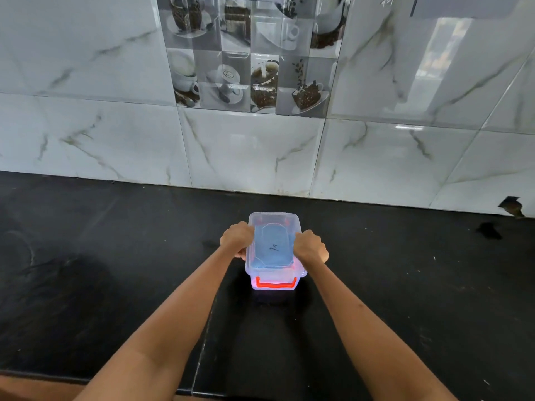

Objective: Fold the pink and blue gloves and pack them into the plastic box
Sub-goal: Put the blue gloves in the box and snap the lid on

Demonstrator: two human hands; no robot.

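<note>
A small clear plastic box (273, 218) with its lid on and a red latch (276, 284) at the near end stands on the black counter. Through the lid I see the folded blue glove (273, 247) lying on top; a pink glow (273, 286) shows low in the box beneath it. My left hand (236, 238) grips the box's left side and my right hand (311, 246) grips its right side, both with fingers curled over the lid's edges.
The black stone counter (115, 270) runs left and right of the box, with a seam (202, 342) toward me. A marble-tiled wall (260, 146) rises just behind the box. A small dark chip (511, 205) marks the wall's base at right.
</note>
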